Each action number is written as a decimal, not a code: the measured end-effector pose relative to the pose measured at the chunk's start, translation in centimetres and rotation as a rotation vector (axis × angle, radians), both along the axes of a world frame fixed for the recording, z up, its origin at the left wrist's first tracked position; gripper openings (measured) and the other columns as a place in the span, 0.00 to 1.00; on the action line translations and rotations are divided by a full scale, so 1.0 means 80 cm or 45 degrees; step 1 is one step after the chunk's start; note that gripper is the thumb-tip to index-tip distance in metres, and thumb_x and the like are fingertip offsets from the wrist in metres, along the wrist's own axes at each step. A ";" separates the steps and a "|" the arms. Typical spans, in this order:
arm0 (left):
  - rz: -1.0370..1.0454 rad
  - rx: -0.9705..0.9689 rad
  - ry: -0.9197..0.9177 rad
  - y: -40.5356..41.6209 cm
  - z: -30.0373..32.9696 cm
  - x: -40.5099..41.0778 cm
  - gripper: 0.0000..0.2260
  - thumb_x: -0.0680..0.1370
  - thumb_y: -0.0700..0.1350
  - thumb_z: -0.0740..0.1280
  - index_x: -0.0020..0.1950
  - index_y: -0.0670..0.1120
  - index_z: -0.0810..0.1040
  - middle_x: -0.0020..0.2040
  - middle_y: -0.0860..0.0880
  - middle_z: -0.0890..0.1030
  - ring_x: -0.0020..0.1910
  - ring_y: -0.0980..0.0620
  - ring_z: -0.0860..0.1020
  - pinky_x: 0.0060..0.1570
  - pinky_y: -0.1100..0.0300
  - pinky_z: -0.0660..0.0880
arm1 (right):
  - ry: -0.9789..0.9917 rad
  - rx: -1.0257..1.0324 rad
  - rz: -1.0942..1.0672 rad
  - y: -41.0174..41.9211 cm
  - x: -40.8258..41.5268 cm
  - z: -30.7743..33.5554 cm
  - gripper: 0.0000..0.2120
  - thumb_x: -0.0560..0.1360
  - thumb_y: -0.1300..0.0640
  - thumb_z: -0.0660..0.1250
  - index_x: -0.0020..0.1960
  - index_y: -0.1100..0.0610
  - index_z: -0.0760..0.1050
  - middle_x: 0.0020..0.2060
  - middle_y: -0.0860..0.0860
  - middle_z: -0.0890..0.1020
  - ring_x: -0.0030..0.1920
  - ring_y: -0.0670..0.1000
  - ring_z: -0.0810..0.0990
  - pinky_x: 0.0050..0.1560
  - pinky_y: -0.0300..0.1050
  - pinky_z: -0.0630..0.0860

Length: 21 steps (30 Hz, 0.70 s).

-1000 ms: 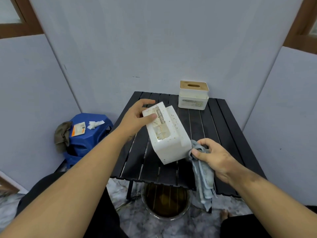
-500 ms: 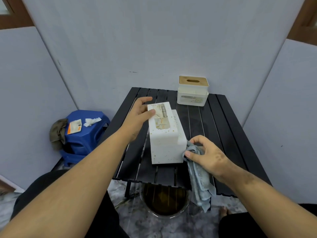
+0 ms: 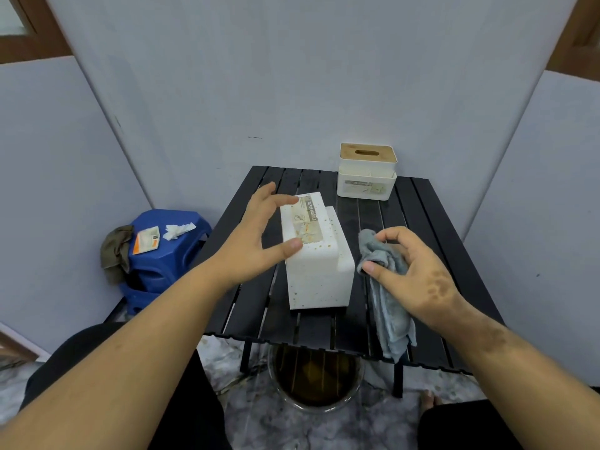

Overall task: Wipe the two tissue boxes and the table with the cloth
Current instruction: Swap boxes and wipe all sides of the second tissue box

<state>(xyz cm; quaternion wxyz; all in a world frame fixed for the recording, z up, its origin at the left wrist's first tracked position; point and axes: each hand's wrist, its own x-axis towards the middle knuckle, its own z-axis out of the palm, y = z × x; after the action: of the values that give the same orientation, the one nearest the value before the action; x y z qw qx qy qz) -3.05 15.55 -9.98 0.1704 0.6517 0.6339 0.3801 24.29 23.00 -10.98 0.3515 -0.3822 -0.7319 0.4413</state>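
While the white tissue box lies on its side near the middle of the black slatted table, the left hand sits at its left face with the fingers straight and spread, thumb tip and a fingertip touching the box's top edge but not wrapped around it. Right hand is just to the right of that box, fingers curled around a bunched grey cloth, whose loose tail trails down toward the table's near edge and stops just short of it. There's a narrow strip of bare slats between the cloth and the box.

Second tissue box, the one with the wooden lid, stands upright at the far edge of the table, well apart from the hands. Open slats run along the right side and the far left corner, so there's some room there.

Off the table, a blue stool on the left holds a packet and a crumpled tissue, with a dark rag draped over its side. A bucket stands on the floor under the near edge.
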 end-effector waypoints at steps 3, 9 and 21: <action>-0.026 0.001 0.097 -0.010 0.000 0.002 0.35 0.69 0.68 0.70 0.74 0.62 0.66 0.81 0.58 0.53 0.82 0.50 0.55 0.76 0.49 0.60 | -0.077 0.108 0.027 -0.001 -0.008 0.004 0.17 0.71 0.56 0.76 0.55 0.45 0.73 0.50 0.41 0.82 0.50 0.38 0.80 0.52 0.30 0.74; -0.057 -0.047 0.138 -0.012 -0.005 -0.005 0.35 0.70 0.67 0.71 0.74 0.59 0.67 0.75 0.60 0.59 0.77 0.53 0.63 0.77 0.47 0.65 | -0.143 0.117 0.088 0.001 -0.015 -0.001 0.16 0.71 0.54 0.76 0.54 0.44 0.75 0.49 0.41 0.82 0.50 0.38 0.79 0.51 0.31 0.74; -0.181 -0.066 0.085 -0.001 -0.008 -0.025 0.31 0.76 0.56 0.72 0.78 0.60 0.65 0.77 0.63 0.64 0.76 0.67 0.64 0.70 0.70 0.63 | -0.116 0.265 0.035 0.047 -0.027 0.034 0.20 0.66 0.56 0.80 0.55 0.45 0.80 0.48 0.35 0.82 0.52 0.33 0.78 0.52 0.24 0.72</action>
<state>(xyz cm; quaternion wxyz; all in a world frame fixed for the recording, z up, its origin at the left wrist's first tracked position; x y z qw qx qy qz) -5.08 15.51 -10.64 0.1926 0.7027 0.6010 0.3286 22.10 26.72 -8.23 0.3496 -0.3532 -0.7941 0.3499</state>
